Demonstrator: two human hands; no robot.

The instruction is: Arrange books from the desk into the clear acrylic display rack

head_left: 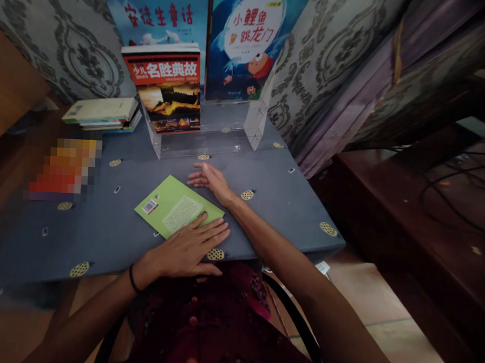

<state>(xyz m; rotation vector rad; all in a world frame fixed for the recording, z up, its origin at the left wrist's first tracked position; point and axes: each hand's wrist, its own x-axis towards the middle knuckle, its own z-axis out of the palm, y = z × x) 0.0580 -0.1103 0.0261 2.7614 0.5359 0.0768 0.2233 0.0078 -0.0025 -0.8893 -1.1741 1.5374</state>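
Note:
A green book (164, 196) lies at a slant on the cloth-covered table in front of me. Its barcode and a pale text panel face up. My left hand (190, 244) rests flat across the book's near right edge, fingers stretched out and the thumb apart, toward me. Just beyond the book's far right side is my right hand (214, 181), its fingers extended to the left and slightly bent. Nothing is in that hand, and it appears apart from the book.
A clear acrylic stand (212, 144) holds a red-and-black book (169, 91) and, behind it, two blue picture books, one with a fish (241, 57). Stacked books (103, 112) and a blurred orange item (66, 167) lie on the left. Patterned curtain hangs behind.

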